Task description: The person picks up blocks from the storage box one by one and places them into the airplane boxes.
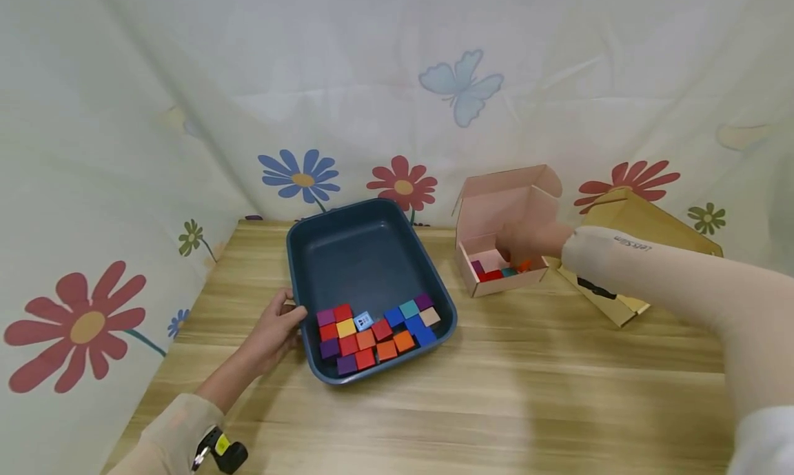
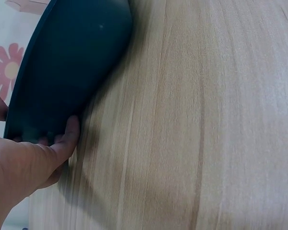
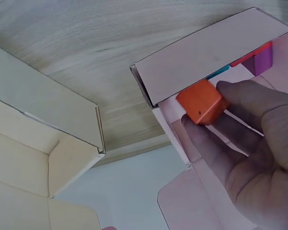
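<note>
My left hand [image 1: 273,330] grips the left side of a dark blue tray [image 1: 353,268], its fingers bent against the tray's wall in the left wrist view. Rows of coloured cubes [image 1: 366,338] fill the tray's near end, red, orange, purple, yellow and blue among them; one light blue cube [image 1: 363,321] has a printed mark. Over at the right, my right hand [image 3: 249,143] reaches into an open pink box [image 3: 216,52] and pinches an orange cube [image 3: 199,101] between thumb and fingers. Purple [image 3: 263,62], red and teal cubes lie behind the box's front wall.
An open yellow cardboard box [image 1: 651,220] stands right of the pink one, partly behind my right forearm. A white curtain [image 1: 372,68] with flowers and a butterfly hangs at the back and left of the wooden table [image 1: 496,406].
</note>
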`<action>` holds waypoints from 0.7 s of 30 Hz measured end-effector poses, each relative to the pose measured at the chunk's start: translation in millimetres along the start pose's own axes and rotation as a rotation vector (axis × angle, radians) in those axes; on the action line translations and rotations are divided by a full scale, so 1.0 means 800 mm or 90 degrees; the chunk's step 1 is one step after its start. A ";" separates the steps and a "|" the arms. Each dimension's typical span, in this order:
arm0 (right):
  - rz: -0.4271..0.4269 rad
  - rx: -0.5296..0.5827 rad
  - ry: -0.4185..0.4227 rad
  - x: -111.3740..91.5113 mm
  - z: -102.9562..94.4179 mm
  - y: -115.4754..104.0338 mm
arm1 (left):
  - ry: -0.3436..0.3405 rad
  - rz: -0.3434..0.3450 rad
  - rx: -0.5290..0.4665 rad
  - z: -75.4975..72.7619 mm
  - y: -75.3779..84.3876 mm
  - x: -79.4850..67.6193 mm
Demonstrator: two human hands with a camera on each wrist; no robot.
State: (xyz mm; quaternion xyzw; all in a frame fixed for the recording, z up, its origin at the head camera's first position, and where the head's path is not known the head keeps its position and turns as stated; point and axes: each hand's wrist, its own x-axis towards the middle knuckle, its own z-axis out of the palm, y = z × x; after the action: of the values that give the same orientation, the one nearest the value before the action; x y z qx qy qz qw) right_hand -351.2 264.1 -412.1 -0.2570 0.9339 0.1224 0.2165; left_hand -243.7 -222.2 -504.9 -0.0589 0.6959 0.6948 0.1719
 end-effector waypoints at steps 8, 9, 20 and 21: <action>-0.001 0.012 -0.015 0.006 0.006 0.001 | 0.005 0.008 0.000 -0.002 -0.001 0.000; -0.002 0.024 -0.025 0.005 0.006 0.001 | 0.004 0.008 -0.003 -0.002 -0.001 0.001; -0.003 0.123 -0.122 0.001 0.013 -0.001 | -0.005 0.006 -0.003 0.001 0.000 0.003; -0.008 0.119 -0.123 0.001 0.013 -0.001 | -0.006 0.006 -0.002 0.001 0.001 0.003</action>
State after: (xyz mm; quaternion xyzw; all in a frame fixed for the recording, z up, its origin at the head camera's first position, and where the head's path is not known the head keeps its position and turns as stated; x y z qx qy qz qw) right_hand -347.6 266.5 -421.6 -0.2284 0.9143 0.0575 0.3294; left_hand -246.1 -221.1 -505.1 -0.0527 0.6945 0.6967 0.1718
